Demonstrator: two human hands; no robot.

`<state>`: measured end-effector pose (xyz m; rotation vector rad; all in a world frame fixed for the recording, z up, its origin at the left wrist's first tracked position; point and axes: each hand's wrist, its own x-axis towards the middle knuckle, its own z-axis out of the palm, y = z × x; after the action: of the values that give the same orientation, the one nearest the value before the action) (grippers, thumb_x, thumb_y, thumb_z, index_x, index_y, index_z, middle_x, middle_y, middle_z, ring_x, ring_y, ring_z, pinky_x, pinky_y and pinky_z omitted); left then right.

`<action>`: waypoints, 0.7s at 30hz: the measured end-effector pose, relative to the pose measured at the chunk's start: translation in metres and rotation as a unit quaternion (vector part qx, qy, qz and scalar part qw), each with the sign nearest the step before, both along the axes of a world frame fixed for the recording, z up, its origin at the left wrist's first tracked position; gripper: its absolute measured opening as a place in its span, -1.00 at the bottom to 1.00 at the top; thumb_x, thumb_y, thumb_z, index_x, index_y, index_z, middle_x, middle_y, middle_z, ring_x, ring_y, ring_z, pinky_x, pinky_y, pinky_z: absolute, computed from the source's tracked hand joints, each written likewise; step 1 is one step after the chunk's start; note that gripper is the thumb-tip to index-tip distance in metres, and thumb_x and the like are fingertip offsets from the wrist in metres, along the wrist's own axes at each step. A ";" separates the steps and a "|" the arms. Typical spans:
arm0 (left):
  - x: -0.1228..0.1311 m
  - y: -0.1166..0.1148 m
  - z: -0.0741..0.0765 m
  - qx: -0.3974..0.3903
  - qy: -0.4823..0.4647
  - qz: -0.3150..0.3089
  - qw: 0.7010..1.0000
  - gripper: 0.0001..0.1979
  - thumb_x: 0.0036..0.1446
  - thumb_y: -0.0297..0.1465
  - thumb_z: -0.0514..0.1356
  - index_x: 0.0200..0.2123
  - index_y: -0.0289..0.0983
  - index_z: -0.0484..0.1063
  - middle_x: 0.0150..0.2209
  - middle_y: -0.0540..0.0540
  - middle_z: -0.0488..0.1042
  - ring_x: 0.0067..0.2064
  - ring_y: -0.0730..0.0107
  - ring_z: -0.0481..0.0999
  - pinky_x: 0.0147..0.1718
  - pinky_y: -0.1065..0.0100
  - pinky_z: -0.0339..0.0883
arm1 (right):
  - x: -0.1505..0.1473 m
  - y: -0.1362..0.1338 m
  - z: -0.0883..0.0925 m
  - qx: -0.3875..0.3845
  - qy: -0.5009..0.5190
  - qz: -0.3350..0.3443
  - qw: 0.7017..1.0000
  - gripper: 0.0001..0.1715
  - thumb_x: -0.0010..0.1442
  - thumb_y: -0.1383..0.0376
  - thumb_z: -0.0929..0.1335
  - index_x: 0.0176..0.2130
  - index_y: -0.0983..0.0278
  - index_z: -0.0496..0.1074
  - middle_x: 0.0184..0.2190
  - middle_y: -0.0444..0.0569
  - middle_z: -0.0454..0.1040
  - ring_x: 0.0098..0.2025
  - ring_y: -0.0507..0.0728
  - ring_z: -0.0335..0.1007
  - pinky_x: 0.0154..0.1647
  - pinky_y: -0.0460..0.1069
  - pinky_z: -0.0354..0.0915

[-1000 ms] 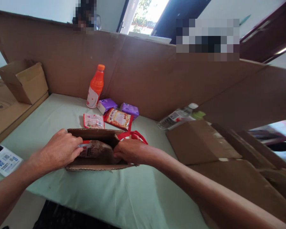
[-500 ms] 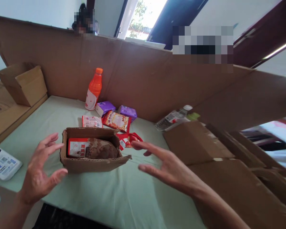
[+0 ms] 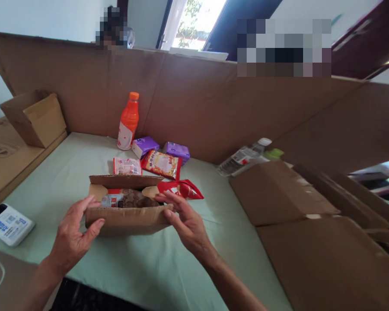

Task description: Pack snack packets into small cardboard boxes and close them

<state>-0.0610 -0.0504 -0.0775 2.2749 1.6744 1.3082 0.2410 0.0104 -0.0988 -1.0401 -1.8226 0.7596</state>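
Note:
A small open cardboard box [image 3: 126, 217] lies on the pale green table cover [image 3: 155, 263]. Inside it lies a brown snack bag [image 3: 131, 199] with a red-and-white label. My left hand [image 3: 71, 233] clasps the box's left end, thumb on the front wall and fingers curled round the corner. My right hand [image 3: 185, 221] grips the right end, fingertips on the front wall's edge. A red packet [image 3: 180, 188] lies just behind my right fingers, beside the box.
Behind the box lie a pink packet [image 3: 127, 166], an orange-red snack packet [image 3: 161, 164], two purple packs [image 3: 145, 145] and an upright orange bottle [image 3: 129, 121]. A clear bottle [image 3: 244, 156] and flat cardboard [image 3: 278, 192] lie right. A white device [image 3: 8, 224] lies left; a tall cardboard wall [image 3: 214, 108] stands behind.
Both hands left the box a second ago, hovered open beside it, and have now closed on its two ends. The box has tilted slightly toward me.

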 end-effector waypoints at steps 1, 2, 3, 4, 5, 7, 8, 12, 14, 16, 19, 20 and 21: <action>0.001 0.001 -0.001 -0.003 -0.002 0.015 1.000 -0.54 0.35 -0.27 0.18 0.25 -0.24 0.24 -0.01 -0.22 0.58 0.00 0.16 0.62 0.05 0.12 0.53 | -0.004 -0.001 -0.004 0.005 0.010 -0.032 0.999 -0.57 0.40 0.14 0.31 0.20 0.14 0.36 0.02 0.06 0.59 0.05 0.22 0.54 0.02 0.14 0.49; 0.002 0.001 -0.002 -0.005 -0.003 0.030 1.000 -0.52 0.34 -0.28 0.19 0.26 -0.23 0.23 -0.01 -0.23 0.57 -0.01 0.16 0.62 0.04 0.11 0.54 | -0.009 -0.002 -0.007 0.018 0.011 -0.060 0.998 -0.63 0.38 0.17 0.32 0.14 0.15 0.41 -0.01 0.06 0.59 0.01 0.21 0.55 -0.03 0.12 0.50; 0.003 0.002 -0.003 -0.003 -0.006 0.047 0.999 -0.51 0.33 -0.29 0.20 0.27 -0.22 0.22 0.00 -0.23 0.56 -0.01 0.15 0.62 0.03 0.11 0.54 | -0.013 -0.002 -0.010 0.036 0.005 -0.085 0.996 -0.66 0.36 0.20 0.33 0.10 0.16 0.44 0.00 0.07 0.58 0.02 0.22 0.54 -0.06 0.11 0.50; 0.004 0.003 -0.004 -0.001 -0.009 0.061 0.998 -0.50 0.32 -0.30 0.20 0.28 -0.21 0.22 0.02 -0.23 0.54 0.01 0.14 0.61 0.04 0.09 0.53 | -0.017 -0.002 -0.013 0.055 -0.003 -0.107 0.993 -0.67 0.34 0.22 0.34 0.08 0.16 0.46 0.04 0.09 0.55 0.07 0.23 0.51 -0.06 0.12 0.50; 0.004 0.004 -0.004 -0.002 -0.013 0.072 0.997 -0.48 0.32 -0.31 0.20 0.29 -0.20 0.20 0.06 -0.25 0.50 0.06 0.11 0.58 0.08 0.04 0.51 | -0.020 -0.002 -0.015 0.071 -0.009 -0.125 0.990 -0.66 0.32 0.24 0.35 0.08 0.16 0.46 0.11 0.11 0.51 0.14 0.25 0.46 -0.05 0.13 0.49; 0.003 0.007 -0.002 -0.020 -0.012 0.076 0.997 -0.44 0.30 -0.31 0.18 0.33 -0.17 0.16 0.23 -0.31 0.35 0.24 -0.02 0.44 0.18 -0.11 0.41 | -0.021 0.000 -0.019 0.071 -0.009 -0.140 0.988 -0.56 0.30 0.23 0.36 0.16 0.15 0.41 0.27 0.13 0.36 0.26 0.29 0.33 -0.04 0.14 0.48; 0.001 0.009 0.000 -0.038 -0.008 0.069 0.997 -0.39 0.29 -0.30 0.18 0.36 -0.16 0.11 0.33 -0.33 0.22 0.32 -0.09 0.33 0.22 -0.17 0.34 | -0.019 0.001 -0.020 0.053 -0.006 -0.132 0.990 -0.46 0.29 0.22 0.37 0.24 0.13 0.35 0.33 0.14 0.27 0.29 0.31 0.29 -0.04 0.15 0.48; -0.011 0.026 0.012 -0.097 0.028 -0.006 0.995 -0.09 0.20 -0.32 0.23 0.47 -0.11 -0.21 0.48 -0.32 -0.08 0.46 -0.19 0.03 0.31 -0.25 0.16 | -0.006 0.013 -0.022 -0.039 0.006 -0.035 0.999 -0.08 0.26 0.15 0.41 0.45 0.11 -0.01 0.40 0.17 0.16 0.34 0.33 0.24 0.09 0.21 0.43; -0.016 0.034 0.017 -0.087 0.035 -0.042 0.995 -0.06 0.18 -0.37 0.24 0.48 -0.13 -0.25 0.41 -0.32 0.12 0.40 -0.10 0.21 0.29 -0.18 0.22 | -0.001 0.020 -0.021 -0.052 0.014 -0.002 0.999 0.00 0.24 0.12 0.43 0.47 0.11 -0.07 0.37 0.16 0.21 0.35 0.33 0.23 0.17 0.24 0.36; -0.018 0.039 0.018 -0.055 0.030 -0.068 0.996 -0.21 0.21 -0.43 0.21 0.43 -0.15 -0.05 0.19 -0.23 0.41 0.22 0.08 0.45 0.22 -0.03 0.37 | 0.001 0.023 -0.020 -0.043 0.020 0.004 0.999 -0.04 0.24 0.11 0.43 0.45 0.10 0.00 0.33 0.14 0.29 0.31 0.32 0.28 0.18 0.24 0.35; -0.019 0.039 0.012 0.009 0.026 -0.124 0.992 -0.62 0.26 -0.55 0.14 0.11 -0.15 0.42 -0.07 -0.09 0.53 0.07 0.25 0.53 0.14 0.15 0.43 | 0.002 0.025 -0.017 -0.019 0.005 0.003 1.000 -0.33 0.24 0.11 0.43 0.29 0.09 0.33 0.28 0.10 0.35 0.28 0.32 0.31 0.17 0.23 0.35; -0.019 0.038 0.010 0.021 0.026 -0.138 0.990 -0.68 0.26 -0.58 0.12 0.01 -0.15 0.48 -0.09 -0.08 0.53 0.08 0.26 0.53 0.14 0.17 0.43 | 0.002 0.025 -0.016 -0.013 -0.002 0.005 1.000 -0.42 0.24 0.10 0.44 0.22 0.10 0.42 0.27 0.09 0.37 0.29 0.32 0.29 0.21 0.24 0.32; -0.019 0.036 0.007 0.025 0.025 -0.139 0.990 -0.70 0.27 -0.58 0.11 -0.05 -0.16 0.51 -0.08 -0.09 0.53 0.09 0.25 0.52 0.15 0.17 0.42 | 0.003 0.026 -0.016 -0.011 -0.006 0.007 1.000 -0.49 0.24 0.08 0.44 0.15 0.10 0.49 0.25 0.09 0.38 0.31 0.33 0.26 0.25 0.26 0.28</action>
<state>-0.0801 -0.0144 -0.0701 2.4766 1.2862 1.2540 0.2435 0.0365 -0.1144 -1.0500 -1.8367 0.7857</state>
